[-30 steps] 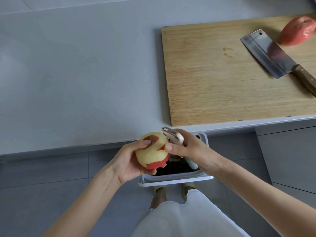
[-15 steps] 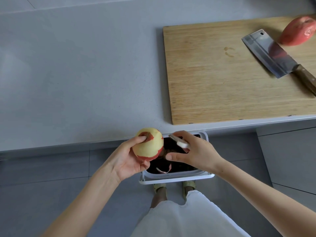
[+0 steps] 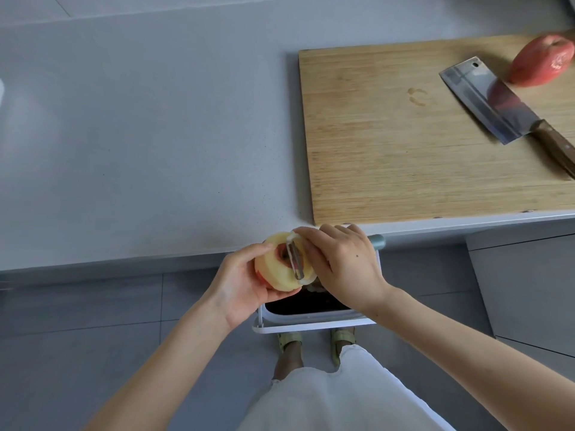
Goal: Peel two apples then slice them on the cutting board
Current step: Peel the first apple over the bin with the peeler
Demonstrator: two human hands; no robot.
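A person stands at a grey bench [image 3: 140, 135], both hands held out just past its front edge, above a white-rimmed bin [image 3: 311, 326] on the floor.

The left hand [image 3: 239, 284] cups an apple [image 3: 273, 269] from the left and below, fingers curled round it. Most of the apple is pale, peeled flesh. A patch of red skin shows around the hollow at its end, which faces up toward the person, and a sliver of red shows at the lower left, by the palm.

The right hand [image 3: 345, 269] comes in from the right and grips a peeler [image 3: 295, 259]. The metal blade lies across the apple's upturned end, its long axis running away from the person, right beside the red hollow. The next stroke looks set to take that last patch.

The cutting board [image 3: 389, 157] lies on the bench, well apart, farther back and to the right, nearer the right hand. On it rest a cleaver [image 3: 476, 94] and a second apple [image 3: 543, 60], red and unpeeled, just beyond the blade.

The right hand's fingers hide the apple's right side, and the left palm hides its underside, so how much skin is left there cannot be told. The bin's inside is dark and hard to make out. The cleaver's wooden handle is cut off at the right edge.
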